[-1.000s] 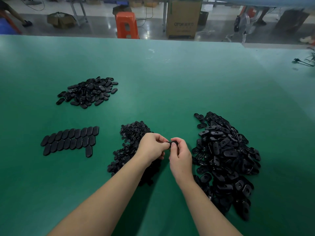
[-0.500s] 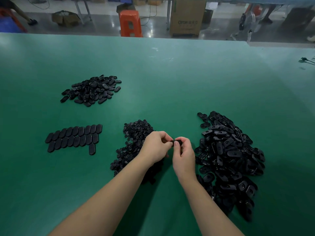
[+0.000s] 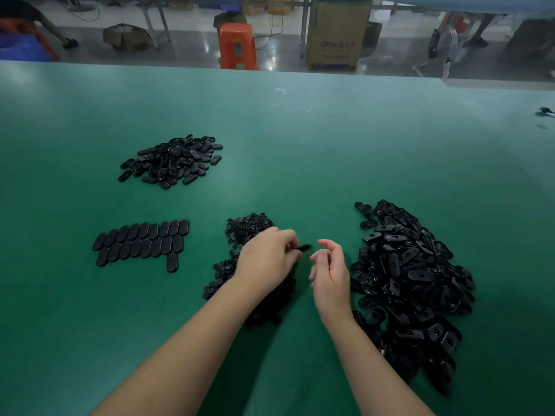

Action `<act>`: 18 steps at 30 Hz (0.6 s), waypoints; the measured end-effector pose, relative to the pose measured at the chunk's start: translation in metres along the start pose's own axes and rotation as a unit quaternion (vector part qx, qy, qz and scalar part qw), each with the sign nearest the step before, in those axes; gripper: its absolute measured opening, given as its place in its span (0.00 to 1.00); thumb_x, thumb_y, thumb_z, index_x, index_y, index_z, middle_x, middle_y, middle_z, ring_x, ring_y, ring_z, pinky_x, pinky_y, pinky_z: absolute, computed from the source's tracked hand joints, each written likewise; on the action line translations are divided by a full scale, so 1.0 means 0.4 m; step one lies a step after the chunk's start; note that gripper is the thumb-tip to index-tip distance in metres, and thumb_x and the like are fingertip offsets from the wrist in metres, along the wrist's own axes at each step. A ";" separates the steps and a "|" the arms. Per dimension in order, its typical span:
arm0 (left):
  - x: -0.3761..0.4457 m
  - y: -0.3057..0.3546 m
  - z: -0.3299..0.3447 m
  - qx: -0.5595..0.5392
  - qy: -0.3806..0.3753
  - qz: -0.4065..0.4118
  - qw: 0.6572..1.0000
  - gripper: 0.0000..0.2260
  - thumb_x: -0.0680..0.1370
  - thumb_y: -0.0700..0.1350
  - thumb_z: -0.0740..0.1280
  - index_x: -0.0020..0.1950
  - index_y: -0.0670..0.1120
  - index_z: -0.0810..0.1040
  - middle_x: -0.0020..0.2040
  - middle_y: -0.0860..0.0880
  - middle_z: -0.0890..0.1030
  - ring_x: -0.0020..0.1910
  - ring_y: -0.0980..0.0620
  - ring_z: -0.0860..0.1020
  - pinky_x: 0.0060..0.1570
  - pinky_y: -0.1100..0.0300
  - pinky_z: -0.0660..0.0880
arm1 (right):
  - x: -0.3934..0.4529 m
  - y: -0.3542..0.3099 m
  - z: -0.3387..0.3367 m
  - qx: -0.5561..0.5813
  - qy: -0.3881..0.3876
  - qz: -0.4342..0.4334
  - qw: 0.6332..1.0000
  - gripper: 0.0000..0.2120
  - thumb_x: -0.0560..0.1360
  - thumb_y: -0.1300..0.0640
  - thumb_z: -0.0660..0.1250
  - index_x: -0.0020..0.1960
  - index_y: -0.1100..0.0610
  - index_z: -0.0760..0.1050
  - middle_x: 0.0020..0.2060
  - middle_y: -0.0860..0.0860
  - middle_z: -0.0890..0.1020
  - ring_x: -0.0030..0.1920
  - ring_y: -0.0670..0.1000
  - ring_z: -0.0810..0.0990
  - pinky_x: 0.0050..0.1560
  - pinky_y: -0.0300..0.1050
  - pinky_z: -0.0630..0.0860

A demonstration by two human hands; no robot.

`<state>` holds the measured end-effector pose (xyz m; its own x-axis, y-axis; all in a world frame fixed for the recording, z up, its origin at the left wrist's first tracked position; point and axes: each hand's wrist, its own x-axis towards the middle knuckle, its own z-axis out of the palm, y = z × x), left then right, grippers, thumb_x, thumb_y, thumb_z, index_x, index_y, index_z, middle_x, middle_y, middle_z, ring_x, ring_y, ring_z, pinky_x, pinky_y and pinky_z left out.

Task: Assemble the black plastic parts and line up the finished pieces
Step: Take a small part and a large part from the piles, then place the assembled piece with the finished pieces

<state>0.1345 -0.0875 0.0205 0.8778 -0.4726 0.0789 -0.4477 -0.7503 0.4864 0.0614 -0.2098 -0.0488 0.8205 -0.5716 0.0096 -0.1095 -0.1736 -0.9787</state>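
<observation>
Beyond the green table (image 3: 330, 139) stand an orange stool (image 3: 238, 45) and a tall cardboard box (image 3: 336, 34) — an open carton (image 3: 126, 36) sits farther left.

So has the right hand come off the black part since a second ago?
Yes. The right hand has let go and drawn back toward the large pile; the left hand alone pinches the black part.

Green table (image 3: 300, 130), three loose heaps of black parts (image 3: 411, 283) (far left (image 3: 172, 160), centre (image 3: 246, 229), right), two lined-up rows (image 3: 141, 243).
</observation>
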 end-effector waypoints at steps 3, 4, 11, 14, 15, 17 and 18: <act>-0.045 -0.084 -0.058 -0.038 0.064 -0.083 0.994 0.02 0.77 0.53 0.72 0.46 0.57 0.80 0.43 0.60 0.80 0.40 0.59 0.78 0.38 0.60 0.75 | -0.001 0.003 -0.001 -0.013 -0.009 0.000 1.000 0.08 0.85 0.52 0.56 0.61 0.47 0.72 0.42 0.50 0.79 0.37 0.44 0.76 0.41 0.46 0.75; -0.065 -0.127 -0.080 -0.051 0.084 -0.120 0.988 0.04 0.77 0.52 0.72 0.45 0.58 0.78 0.41 0.62 0.79 0.38 0.62 0.77 0.35 0.62 0.72 | -0.002 0.004 -0.001 -0.014 -0.011 0.003 1.000 0.08 0.85 0.52 0.56 0.61 0.47 0.72 0.43 0.50 0.79 0.39 0.45 0.76 0.42 0.47 0.76; -0.202 -0.437 -0.180 -0.041 0.118 -0.335 0.934 0.03 0.77 0.45 0.73 0.49 0.46 0.84 0.44 0.47 0.84 0.44 0.47 0.79 0.44 0.55 0.71 | -0.004 0.000 0.002 -0.034 -0.013 -0.004 0.999 0.05 0.83 0.51 0.61 0.57 0.48 0.74 0.41 0.48 0.79 0.39 0.49 0.77 0.42 0.52 0.78; -0.211 -0.472 -0.185 -0.001 0.112 -0.349 0.930 0.04 0.77 0.45 0.74 0.43 0.48 0.82 0.37 0.52 0.80 0.39 0.48 0.77 0.39 0.55 0.69 | -0.004 0.001 0.003 -0.040 -0.016 -0.007 0.999 0.03 0.83 0.52 0.62 0.55 0.48 0.74 0.40 0.48 0.79 0.38 0.49 0.76 0.39 0.48 0.76; -0.206 -0.476 -0.183 0.006 0.113 -0.349 0.930 0.06 0.76 0.45 0.74 0.41 0.48 0.81 0.35 0.53 0.79 0.37 0.48 0.77 0.37 0.55 0.69 | -0.003 0.001 0.003 -0.041 -0.015 -0.007 0.999 0.03 0.83 0.52 0.62 0.54 0.48 0.74 0.40 0.48 0.79 0.38 0.49 0.76 0.39 0.48 0.75; -0.195 -0.480 -0.179 0.018 0.116 -0.349 0.930 0.07 0.76 0.47 0.74 0.40 0.47 0.81 0.34 0.51 0.80 0.35 0.48 0.77 0.36 0.55 0.71 | -0.004 0.000 0.003 -0.043 -0.015 -0.006 0.999 0.03 0.83 0.52 0.62 0.54 0.47 0.74 0.39 0.49 0.79 0.37 0.49 0.76 0.38 0.48 0.74; -0.189 -0.479 -0.177 0.024 0.113 -0.349 0.930 0.08 0.77 0.48 0.74 0.40 0.47 0.81 0.34 0.50 0.80 0.35 0.47 0.77 0.36 0.54 0.72 | -0.004 0.000 0.003 -0.043 -0.016 -0.006 0.999 0.03 0.83 0.52 0.63 0.54 0.47 0.74 0.39 0.49 0.79 0.37 0.49 0.76 0.37 0.47 0.74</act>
<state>0.1659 0.1247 -0.0168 0.9685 0.2424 -0.0568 0.2416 -0.8605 0.4485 0.0607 -0.2079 -0.0488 0.8399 -0.5425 0.0129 -0.1460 -0.2489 -0.9575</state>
